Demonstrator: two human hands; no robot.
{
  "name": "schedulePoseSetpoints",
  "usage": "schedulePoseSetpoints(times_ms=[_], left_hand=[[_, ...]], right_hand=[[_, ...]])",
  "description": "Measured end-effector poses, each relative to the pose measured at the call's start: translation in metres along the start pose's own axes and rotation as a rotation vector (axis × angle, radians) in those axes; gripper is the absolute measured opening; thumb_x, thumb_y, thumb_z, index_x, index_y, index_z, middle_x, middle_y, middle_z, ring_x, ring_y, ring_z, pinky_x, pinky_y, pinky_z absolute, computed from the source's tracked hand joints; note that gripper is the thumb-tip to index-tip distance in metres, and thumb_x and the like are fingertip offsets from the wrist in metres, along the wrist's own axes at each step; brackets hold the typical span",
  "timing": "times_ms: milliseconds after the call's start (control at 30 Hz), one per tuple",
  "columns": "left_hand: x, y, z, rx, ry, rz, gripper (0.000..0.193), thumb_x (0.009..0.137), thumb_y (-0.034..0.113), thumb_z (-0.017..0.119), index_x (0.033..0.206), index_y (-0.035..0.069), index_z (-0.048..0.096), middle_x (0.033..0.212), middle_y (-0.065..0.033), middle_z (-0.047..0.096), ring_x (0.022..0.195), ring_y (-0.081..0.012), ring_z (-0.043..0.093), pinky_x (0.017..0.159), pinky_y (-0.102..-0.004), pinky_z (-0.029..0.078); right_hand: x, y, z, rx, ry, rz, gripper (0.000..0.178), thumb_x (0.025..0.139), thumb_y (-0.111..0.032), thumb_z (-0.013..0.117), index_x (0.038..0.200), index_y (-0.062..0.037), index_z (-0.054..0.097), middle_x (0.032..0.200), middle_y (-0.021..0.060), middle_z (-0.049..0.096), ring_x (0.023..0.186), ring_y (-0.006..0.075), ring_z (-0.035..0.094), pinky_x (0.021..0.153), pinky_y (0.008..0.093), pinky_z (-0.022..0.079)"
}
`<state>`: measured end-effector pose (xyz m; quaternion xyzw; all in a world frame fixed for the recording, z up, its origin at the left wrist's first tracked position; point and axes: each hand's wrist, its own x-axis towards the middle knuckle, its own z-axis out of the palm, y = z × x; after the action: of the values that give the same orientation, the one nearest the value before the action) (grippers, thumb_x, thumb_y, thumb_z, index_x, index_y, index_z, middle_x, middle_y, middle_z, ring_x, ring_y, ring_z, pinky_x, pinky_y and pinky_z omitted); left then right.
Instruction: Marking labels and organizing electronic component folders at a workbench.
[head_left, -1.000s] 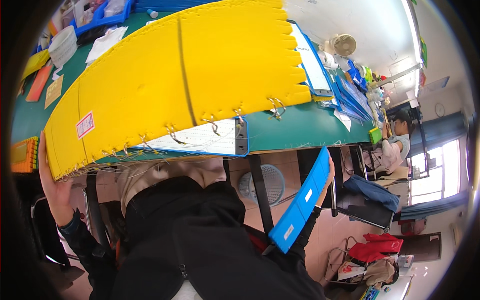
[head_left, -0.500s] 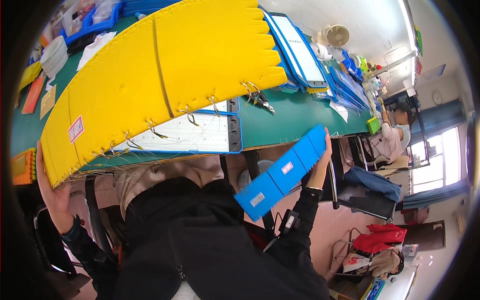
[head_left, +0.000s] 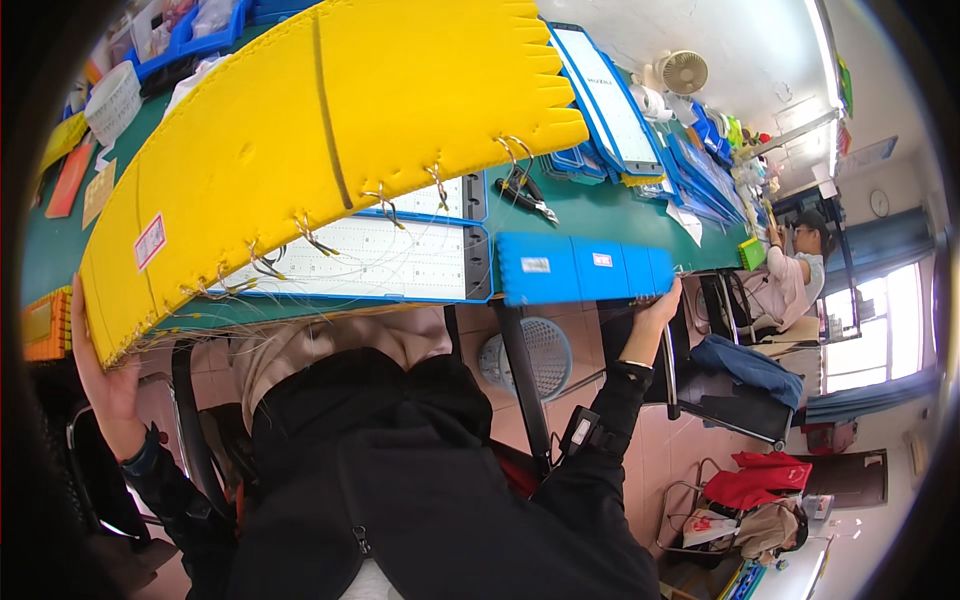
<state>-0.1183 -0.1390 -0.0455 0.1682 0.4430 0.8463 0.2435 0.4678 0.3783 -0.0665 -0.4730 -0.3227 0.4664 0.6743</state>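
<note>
In the head view, the left hand (head_left: pixel 105 385) is closed round the near left end of the big yellow board (head_left: pixel 240 150), its fingers partly hidden. The board slants up over the left side of the green table (head_left: pixel 640 225), reaching toward the far side. The right hand (head_left: pixel 652 318) is clamped on the right end of a smaller blue board (head_left: pixel 588 272), which lies across the table's near edge in view; whether it touches the top, I cannot tell.

Metal hooks (head_left: pixel 438 180) hang along the yellow board's near edge, trailing fine lines (head_left: pixel 215 322). These could snag on the white boxes (head_left: pixel 390 265) below if the board dropped or slid. The hooks at its right end appear close to the pliers (head_left: pixel 525 200), so a rightward shift might catch their handles. The blue board, held at one end only, could tip toward the floor if that grip loosened.

For room, bare tabletop shows right of the pliers, behind the blue board. The stacked blue boxes (head_left: pixel 605 100) crowd the far right, beside the yellow board's notched end.
</note>
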Motion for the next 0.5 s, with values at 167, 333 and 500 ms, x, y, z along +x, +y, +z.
schedulePoseSetpoints(times_ms=[167,333,500], left_hand=[[0.0,-0.005,0.014,-0.048,0.005,-0.004,0.042,0.102,0.014,0.037,0.143,0.008,0.036,0.148,-0.0097,0.035,0.128,-0.0244,0.046,0.1,-0.0358,0.047],[-0.001,-0.004,0.018,-0.025,0.019,-0.01,0.042,0.1,0.01,0.037,0.142,0.004,0.035,0.144,-0.0113,0.039,0.123,-0.0243,0.051,0.092,-0.0348,0.053],[-0.003,0.004,0.026,-0.007,0.106,-0.016,0.042,0.1,0.008,0.037,0.142,0.004,0.034,0.144,-0.0126,0.039,0.121,-0.0245,0.052,0.091,-0.0348,0.054]], right_hand=[[0.014,0.011,-0.008,-0.209,0.193,-0.213,0.031,0.09,-0.03,0.053,0.107,-0.005,0.061,0.094,0.006,0.064,0.075,0.0183,0.064,0.055,0.0293,0.051],[-0.002,0.014,0.002,-0.255,0.091,-0.251,0.032,0.09,-0.03,0.056,0.109,-0.0043,0.061,0.097,0.0049,0.063,0.073,0.0159,0.061,0.051,0.0267,0.048],[0.011,0.016,-0.031,-0.409,0.143,-0.383,0.037,0.092,-0.032,0.054,0.119,-0.0057,0.057,0.107,0.0078,0.06,0.088,0.0163,0.059,0.071,0.0282,0.049]])
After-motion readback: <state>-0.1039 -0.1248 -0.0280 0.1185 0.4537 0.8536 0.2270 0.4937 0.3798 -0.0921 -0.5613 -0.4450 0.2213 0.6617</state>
